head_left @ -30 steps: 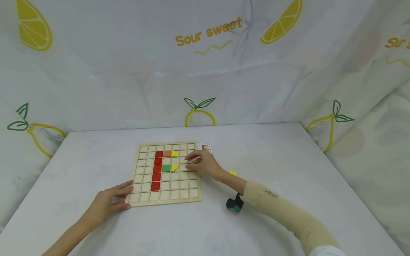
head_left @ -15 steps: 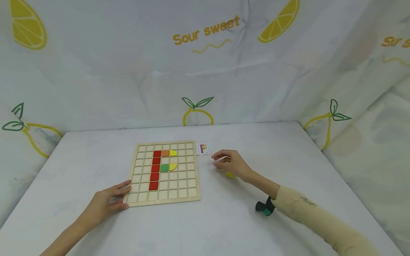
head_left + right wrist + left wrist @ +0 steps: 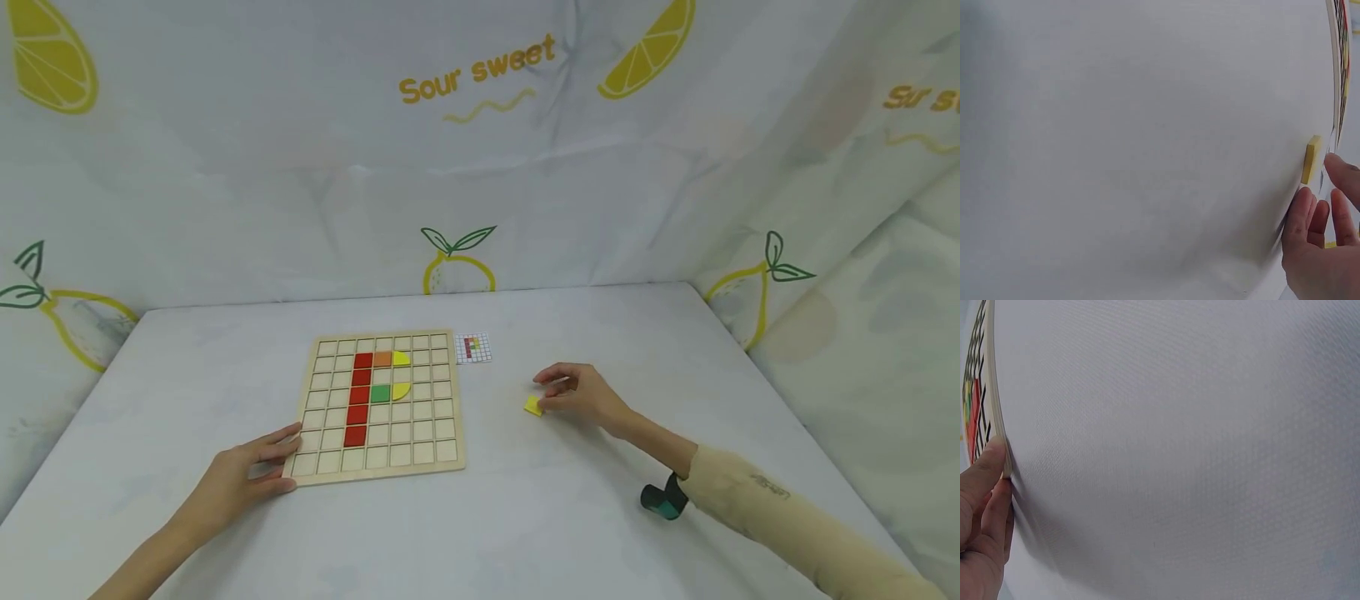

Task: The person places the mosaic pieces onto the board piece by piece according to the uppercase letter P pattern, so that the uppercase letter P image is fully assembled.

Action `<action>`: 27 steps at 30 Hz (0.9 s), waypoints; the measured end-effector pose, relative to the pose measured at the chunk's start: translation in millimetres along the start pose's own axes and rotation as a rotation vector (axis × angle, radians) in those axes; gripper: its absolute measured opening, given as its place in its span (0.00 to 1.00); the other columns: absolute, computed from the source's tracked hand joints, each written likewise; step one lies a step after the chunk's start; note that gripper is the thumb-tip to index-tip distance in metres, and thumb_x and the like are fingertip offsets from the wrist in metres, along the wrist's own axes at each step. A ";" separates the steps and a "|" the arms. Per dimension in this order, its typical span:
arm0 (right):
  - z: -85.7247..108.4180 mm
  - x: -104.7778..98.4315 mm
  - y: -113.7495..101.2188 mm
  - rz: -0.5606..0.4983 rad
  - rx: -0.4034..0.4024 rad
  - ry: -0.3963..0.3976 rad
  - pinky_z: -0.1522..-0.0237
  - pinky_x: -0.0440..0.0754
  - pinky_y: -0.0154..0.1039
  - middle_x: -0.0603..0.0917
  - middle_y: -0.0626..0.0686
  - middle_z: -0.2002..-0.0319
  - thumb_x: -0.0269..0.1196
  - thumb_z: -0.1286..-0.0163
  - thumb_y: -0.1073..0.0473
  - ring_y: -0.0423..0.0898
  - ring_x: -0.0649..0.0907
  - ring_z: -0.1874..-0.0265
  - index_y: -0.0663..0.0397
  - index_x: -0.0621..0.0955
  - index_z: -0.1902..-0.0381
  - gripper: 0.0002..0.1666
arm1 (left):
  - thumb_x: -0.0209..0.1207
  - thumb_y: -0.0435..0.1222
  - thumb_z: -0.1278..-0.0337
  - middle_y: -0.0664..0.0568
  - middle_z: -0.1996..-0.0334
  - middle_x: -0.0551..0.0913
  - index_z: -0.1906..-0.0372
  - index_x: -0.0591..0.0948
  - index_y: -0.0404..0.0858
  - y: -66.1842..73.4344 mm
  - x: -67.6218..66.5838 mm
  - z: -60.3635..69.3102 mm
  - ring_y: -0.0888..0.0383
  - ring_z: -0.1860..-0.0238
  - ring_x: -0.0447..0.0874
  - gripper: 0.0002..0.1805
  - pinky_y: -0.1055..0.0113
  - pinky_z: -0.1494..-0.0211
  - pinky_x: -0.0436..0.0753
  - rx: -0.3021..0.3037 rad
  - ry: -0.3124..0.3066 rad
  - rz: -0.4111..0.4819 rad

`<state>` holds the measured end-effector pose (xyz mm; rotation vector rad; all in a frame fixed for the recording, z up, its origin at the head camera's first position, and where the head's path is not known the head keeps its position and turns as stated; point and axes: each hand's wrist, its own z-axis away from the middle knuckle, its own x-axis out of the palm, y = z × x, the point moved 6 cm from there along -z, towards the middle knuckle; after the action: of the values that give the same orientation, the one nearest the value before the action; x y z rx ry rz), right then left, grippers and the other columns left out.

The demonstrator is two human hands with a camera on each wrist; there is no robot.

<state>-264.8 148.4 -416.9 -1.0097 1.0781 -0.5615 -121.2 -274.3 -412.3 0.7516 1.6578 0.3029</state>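
A wooden grid board (image 3: 420, 476) lies on the table with several red square tiles (image 3: 357, 414) in a column. Beside them sit an orange tile (image 3: 382, 359), a green tile (image 3: 380, 393) and two yellow quarter-circle tiles (image 3: 401, 391). My left hand (image 3: 234, 477) pinches the board's near left corner, thumb on top and fingers at the side, as the left wrist view shows. One loose yellow tile (image 3: 533, 406) rests on the table right of the board. Close over it is my right hand (image 3: 588, 397), thumb and fingers apart; whether they touch it I cannot tell.
A small printed pattern card (image 3: 473, 348) lies against the board's far right side. The white table (image 3: 480, 533) ends at a cloth backdrop (image 3: 315, 208) with lemon prints. A black wrist camera (image 3: 664, 500) hangs under the right forearm.
My right hand has moved away from the board, rightward and slightly nearer, to the loose yellow tile. The left hand keeps its hold on the board. The whole head view has shifted slightly.
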 end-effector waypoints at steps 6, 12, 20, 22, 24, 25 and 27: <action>1.7 5.0 2.8 -0.007 -0.024 -0.047 0.60 0.83 0.25 0.82 0.62 0.54 0.73 0.47 0.68 0.49 0.80 0.61 0.69 0.80 0.52 0.24 | 0.75 0.31 0.67 0.40 0.42 0.77 0.49 0.81 0.28 -1.8 -0.2 1.4 0.75 0.46 0.71 0.31 0.89 0.56 0.77 0.010 0.000 0.005; -2.6 5.9 -0.5 0.082 -0.076 -0.079 0.61 0.83 0.26 0.83 0.60 0.57 0.72 0.47 0.69 0.45 0.80 0.64 0.70 0.80 0.53 0.22 | 0.75 0.30 0.68 0.53 0.39 0.75 0.50 0.81 0.27 -0.3 -0.3 2.9 0.78 0.46 0.68 0.31 0.88 0.56 0.78 0.028 0.019 0.033; -8.9 -1.6 4.2 0.134 -0.044 -0.115 0.61 0.82 0.26 0.84 0.57 0.59 0.72 0.46 0.68 0.45 0.81 0.65 0.67 0.81 0.52 0.22 | 0.75 0.31 0.68 0.59 0.39 0.73 0.50 0.81 0.26 2.1 1.5 1.9 0.71 0.47 0.75 0.31 0.85 0.57 0.81 0.015 0.012 0.012; -10.0 -2.6 4.5 0.158 -0.038 -0.118 0.63 0.81 0.26 0.84 0.55 0.63 0.72 0.45 0.67 0.44 0.81 0.67 0.67 0.81 0.54 0.20 | 0.75 0.32 0.68 0.56 0.40 0.74 0.50 0.82 0.27 2.3 1.4 1.6 0.69 0.47 0.76 0.31 0.84 0.57 0.81 0.005 0.007 -0.007; -11.3 -2.9 4.1 0.185 -0.040 -0.113 0.64 0.79 0.26 0.84 0.53 0.66 0.72 0.45 0.67 0.43 0.80 0.69 0.66 0.82 0.57 0.17 | 0.75 0.32 0.68 0.53 0.40 0.75 0.50 0.82 0.26 2.3 1.2 1.5 0.69 0.47 0.76 0.31 0.83 0.57 0.82 0.003 0.004 -0.006; -11.9 -2.9 3.8 0.199 -0.044 -0.109 0.65 0.79 0.27 0.83 0.53 0.68 0.72 0.44 0.67 0.42 0.80 0.70 0.66 0.83 0.58 0.16 | 0.75 0.32 0.68 0.51 0.40 0.76 0.50 0.81 0.26 2.5 0.9 1.4 0.69 0.47 0.76 0.31 0.83 0.57 0.82 0.004 0.003 -0.004; -13.1 -2.6 2.7 0.226 -0.062 -0.108 0.66 0.78 0.27 0.83 0.52 0.68 0.71 0.43 0.66 0.41 0.79 0.71 0.65 0.83 0.59 0.14 | 0.75 0.31 0.68 0.48 0.41 0.76 0.50 0.81 0.26 2.9 0.4 0.7 0.71 0.47 0.76 0.31 0.83 0.57 0.82 0.008 0.004 0.002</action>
<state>-278.0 146.5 -419.6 -0.9459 1.1016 -0.2886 -119.7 -272.0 -411.1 0.7587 1.6632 0.2995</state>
